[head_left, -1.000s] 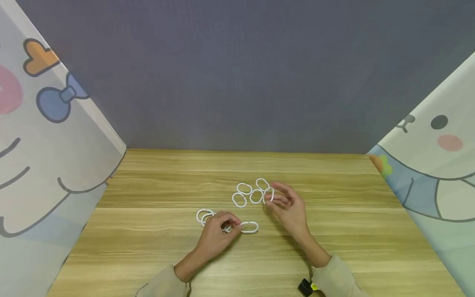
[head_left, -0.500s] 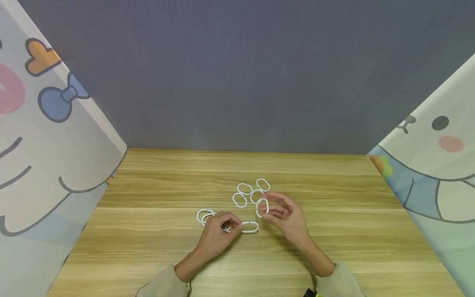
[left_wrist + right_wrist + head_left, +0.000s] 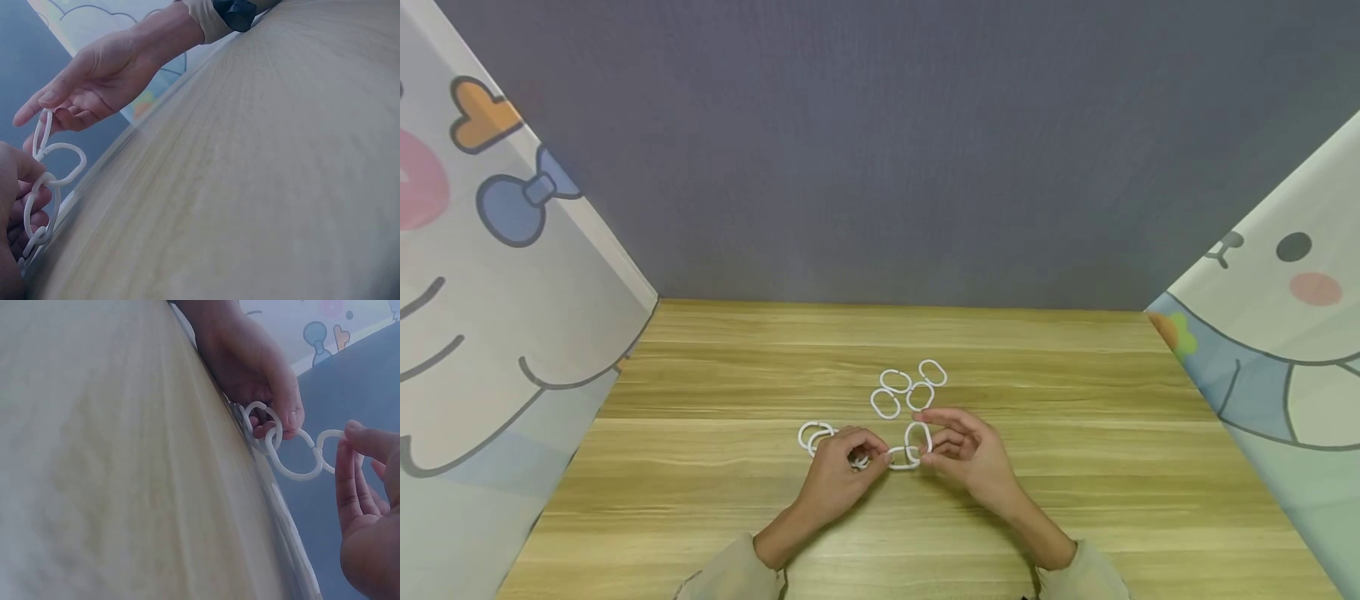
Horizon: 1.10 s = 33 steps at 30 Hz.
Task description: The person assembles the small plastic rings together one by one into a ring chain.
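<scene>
My left hand (image 3: 841,468) pinches a white oval plastic link (image 3: 300,477) at the end of a short chain. More joined links (image 3: 801,437) of that chain trail under and left of the hand, partly hidden by it. My right hand (image 3: 973,457) holds a separate white link (image 3: 929,437) upright between thumb and fingers. This link meets the far end of the left hand's link. In the right wrist view the two links touch at the split; I cannot tell if one is threaded through the other.
Several loose white links (image 3: 872,404) lie grouped on the wooden table (image 3: 715,375) beyond the hands. A grey-blue panel (image 3: 880,167) rises behind the table. Cartoon-printed panels (image 3: 572,333) stand on both sides.
My right hand has brought its link away from the loose group, toward me and leftward, up to the link in my left hand. The left hand has stayed in place.
</scene>
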### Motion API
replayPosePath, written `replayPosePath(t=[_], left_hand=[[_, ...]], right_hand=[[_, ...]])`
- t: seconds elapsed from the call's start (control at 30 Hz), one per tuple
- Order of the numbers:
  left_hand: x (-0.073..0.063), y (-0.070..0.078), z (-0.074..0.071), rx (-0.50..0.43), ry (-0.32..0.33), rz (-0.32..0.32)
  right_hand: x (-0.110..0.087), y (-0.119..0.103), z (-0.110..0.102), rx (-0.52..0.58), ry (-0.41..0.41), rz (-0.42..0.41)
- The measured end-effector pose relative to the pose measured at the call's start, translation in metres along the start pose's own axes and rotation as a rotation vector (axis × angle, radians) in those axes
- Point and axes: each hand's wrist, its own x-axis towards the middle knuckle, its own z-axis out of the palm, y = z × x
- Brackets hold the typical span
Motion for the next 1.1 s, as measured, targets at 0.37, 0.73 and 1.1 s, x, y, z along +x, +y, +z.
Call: replayPosePath(t=[0.37,0.73,1.1], left_hand=[[-0.001,-0.001,0.001,-0.002,0.011,0.037],[-0.001,-0.001,0.001,0.003,0.009,0.026],[-0.001,-0.001,0.001,-0.002,0.013,0.030]], right_hand=[[-0.005,0.010,-0.002,-0.011,-0.015,0.054],[-0.005,0.013,-0.003,-0.100,0.042,0.107],[-0.002,0.012,-0.004,-0.200,0.202,0.226]])
